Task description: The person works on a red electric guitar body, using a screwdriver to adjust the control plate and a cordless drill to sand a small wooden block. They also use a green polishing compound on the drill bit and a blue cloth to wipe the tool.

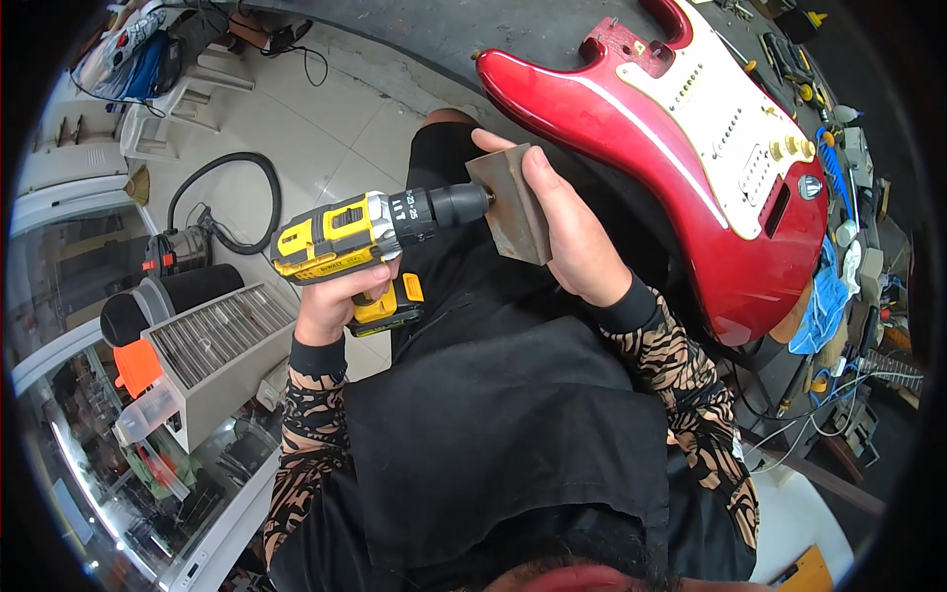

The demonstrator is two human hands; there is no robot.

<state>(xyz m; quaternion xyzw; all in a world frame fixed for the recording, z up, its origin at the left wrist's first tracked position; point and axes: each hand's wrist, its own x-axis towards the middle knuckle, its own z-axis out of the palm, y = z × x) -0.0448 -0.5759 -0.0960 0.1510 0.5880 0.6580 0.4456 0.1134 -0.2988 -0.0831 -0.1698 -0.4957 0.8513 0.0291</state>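
My left hand (340, 296) is closed around the handle of a yellow and black cordless drill (340, 232), with its battery below the grip. The drill's black chuck points right, its tip against the face of a flat grey-brown rectangular block (511, 212). Whether the block is metal or wood I cannot tell. My right hand (577, 232) grips that block from its right side, thumb along the upper edge and fingers behind it. Just right of my right hand lies a glossy red electric guitar body (582, 109) with a cream pickguard (735, 133) and gold knobs.
The guitar body rests on a dark workbench (414, 30) with hand tools and a blue cloth (821, 311) along its right side. On the tiled floor at left stand a vacuum cleaner (178, 252) with a black hose, a grey slatted box (222, 335) and a white stool (178, 118).
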